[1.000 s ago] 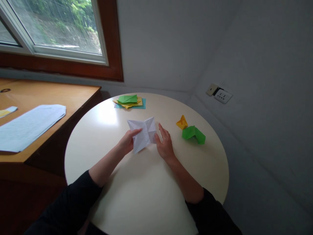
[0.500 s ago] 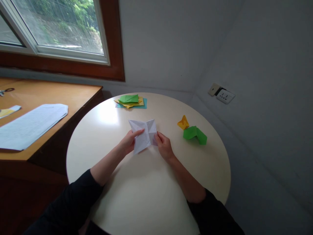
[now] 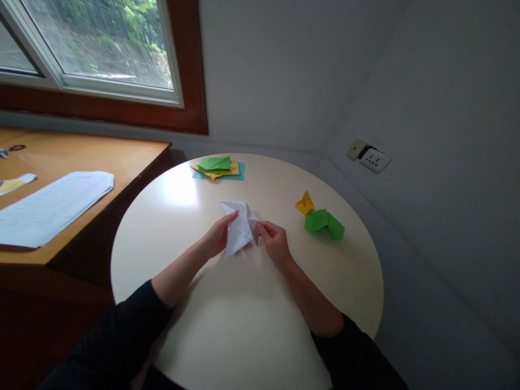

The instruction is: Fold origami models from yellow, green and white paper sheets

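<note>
A piece of folded white paper (image 3: 240,230) with creases and pointed corners is held just above the round table, in the middle of the head view. My left hand (image 3: 218,234) grips its left side, the thumb lying on top and the other fingers hidden beneath. At the right edge, my right hand (image 3: 274,240) pinches a small folded part of the paper between thumb and fingers. Both hands are closed on the same paper.
The round white table (image 3: 239,319) holds a stack of green, yellow and blue papers (image 3: 215,167) at the back. On the right lie a yellow folded paper (image 3: 305,203) and a green folded paper (image 3: 324,223). A wooden desk (image 3: 134,154) bears white sheets (image 3: 60,206) and scissors (image 3: 12,149).
The right side of the white paper has been drawn together into a narrower, raised fold, and its right corners have moved inward. Both hands have kept hold of it.
</note>
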Available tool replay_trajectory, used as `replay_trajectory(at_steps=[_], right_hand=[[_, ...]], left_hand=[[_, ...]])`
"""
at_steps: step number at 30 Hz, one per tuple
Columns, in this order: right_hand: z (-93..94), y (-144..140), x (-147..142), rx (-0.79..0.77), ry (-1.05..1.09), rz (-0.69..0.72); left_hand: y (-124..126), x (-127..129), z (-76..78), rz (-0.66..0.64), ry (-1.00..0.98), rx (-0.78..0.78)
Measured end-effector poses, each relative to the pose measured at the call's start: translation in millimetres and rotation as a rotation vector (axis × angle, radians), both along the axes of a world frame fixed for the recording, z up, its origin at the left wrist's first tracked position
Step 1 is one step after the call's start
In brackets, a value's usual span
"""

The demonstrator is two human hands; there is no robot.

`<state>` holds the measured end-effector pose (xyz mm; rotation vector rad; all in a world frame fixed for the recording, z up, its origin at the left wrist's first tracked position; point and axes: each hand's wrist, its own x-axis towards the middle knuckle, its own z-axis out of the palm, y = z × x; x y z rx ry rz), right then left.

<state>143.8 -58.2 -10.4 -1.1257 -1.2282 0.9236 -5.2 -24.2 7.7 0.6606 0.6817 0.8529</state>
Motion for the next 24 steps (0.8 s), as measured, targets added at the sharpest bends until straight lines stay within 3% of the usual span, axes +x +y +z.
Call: replay_trajectory(at_steps=[5, 9, 15, 20, 24], right_hand=[[-5.0, 5, 3, 0.051, -0.051, -0.109], [-12.5, 11, 9, 0.068, -0.116, -0.226], [-17.9, 14, 18, 0.1, -0.297, -0.392], [-17.9, 13, 19, 0.133, -0.375, -0.423], [-18.4, 13, 19, 0.149, -0.388, -0.423]], left_hand=[[2, 1, 1.0, 0.055, 0.05, 0.011], [4, 2, -1.3, 0.11, 0.108, 0.105], [6, 1, -8.4, 0.388, 0.455, 0.297], [1, 2, -9.0, 0.289, 0.533, 0.404], [-2, 4, -8.3, 0.265, 0.46, 0.407]])
